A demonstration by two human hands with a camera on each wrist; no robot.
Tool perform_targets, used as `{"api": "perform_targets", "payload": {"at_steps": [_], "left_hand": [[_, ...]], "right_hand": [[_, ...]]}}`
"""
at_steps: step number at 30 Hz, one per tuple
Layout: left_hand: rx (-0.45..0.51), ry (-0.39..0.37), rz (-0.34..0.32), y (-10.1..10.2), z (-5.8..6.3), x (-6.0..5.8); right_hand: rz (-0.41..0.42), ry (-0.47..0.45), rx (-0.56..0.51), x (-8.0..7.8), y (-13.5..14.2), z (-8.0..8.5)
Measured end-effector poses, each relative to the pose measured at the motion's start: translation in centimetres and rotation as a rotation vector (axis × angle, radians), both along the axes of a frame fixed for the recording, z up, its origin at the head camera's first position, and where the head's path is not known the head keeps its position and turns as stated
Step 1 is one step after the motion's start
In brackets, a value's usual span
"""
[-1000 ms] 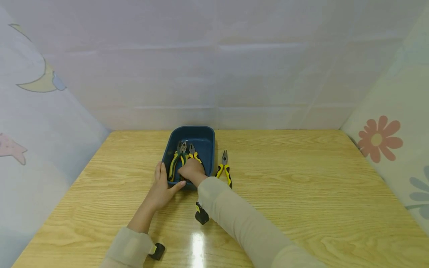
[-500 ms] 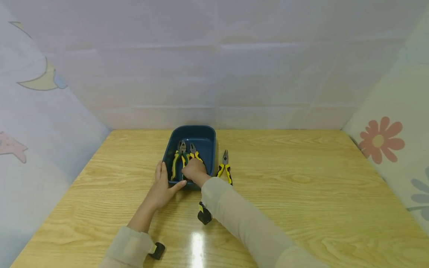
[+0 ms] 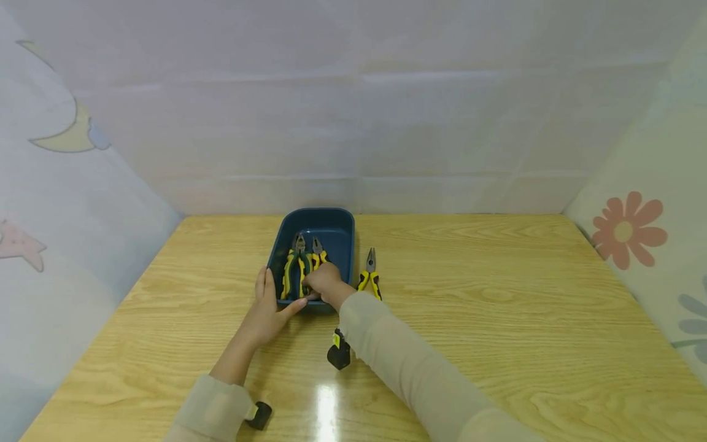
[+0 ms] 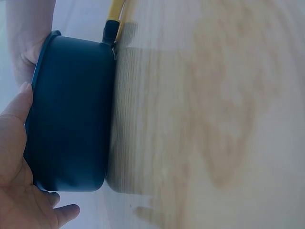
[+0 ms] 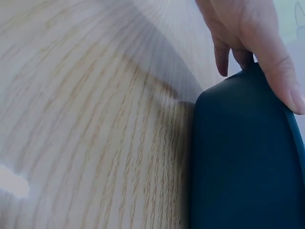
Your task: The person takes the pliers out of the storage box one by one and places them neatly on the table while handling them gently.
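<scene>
In the head view my left hand (image 3: 266, 316) grips the near left corner of a dark blue bin (image 3: 342, 224), thumb over the front rim and fingers along the side. My right hand (image 3: 324, 282) reaches inside, fingers curled over the handles of yellow-and-black pliers (image 3: 317, 245); its fingertips are mostly hidden. Beside them in the bin lie green-and-yellow pliers (image 3: 300, 245), heads pointing away, partly overlapping another plier head. Both wrist views show mainly the bin's outer wall (image 4: 71, 114). In the right wrist view, the left hand (image 5: 248, 28) rests its thumb on the rim.
Long-nose pliers (image 3: 370, 264) with yellow-and-black handles lie on the wooden table (image 3: 497, 307), just right of the bin. Behind the table stands a pale wall covering (image 3: 442, 135). A decorated side panel (image 3: 624, 230) borders the right.
My right hand has shifted slightly right and nearer the front rim within the bin, uncovering more of the green-and-yellow handles. The left hand stays at the bin's corner.
</scene>
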State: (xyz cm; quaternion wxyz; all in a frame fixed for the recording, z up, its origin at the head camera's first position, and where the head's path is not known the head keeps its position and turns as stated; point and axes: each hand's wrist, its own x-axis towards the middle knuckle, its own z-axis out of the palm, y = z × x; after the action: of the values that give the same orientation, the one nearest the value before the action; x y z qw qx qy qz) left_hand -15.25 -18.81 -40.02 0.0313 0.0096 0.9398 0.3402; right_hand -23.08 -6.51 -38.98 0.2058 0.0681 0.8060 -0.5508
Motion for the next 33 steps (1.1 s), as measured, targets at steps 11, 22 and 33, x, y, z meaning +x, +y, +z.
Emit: {"api": "perform_targets", "payload": {"at_steps": [11,22,33], "left_hand": [[-0.001,-0.002,0.001,0.17,-0.05,0.22],[-0.006,0.001,-0.005,0.23,0.01,0.24],[-0.005,0.01,-0.013,0.15,0.01,0.23]], "right_hand": [[-0.023,-0.093,-0.165,-0.03,0.31,0.0],[-0.059,-0.084,-0.156,0.24,0.63,0.28],[-0.028,-0.09,-0.149,0.1,0.39,0.29]]}}
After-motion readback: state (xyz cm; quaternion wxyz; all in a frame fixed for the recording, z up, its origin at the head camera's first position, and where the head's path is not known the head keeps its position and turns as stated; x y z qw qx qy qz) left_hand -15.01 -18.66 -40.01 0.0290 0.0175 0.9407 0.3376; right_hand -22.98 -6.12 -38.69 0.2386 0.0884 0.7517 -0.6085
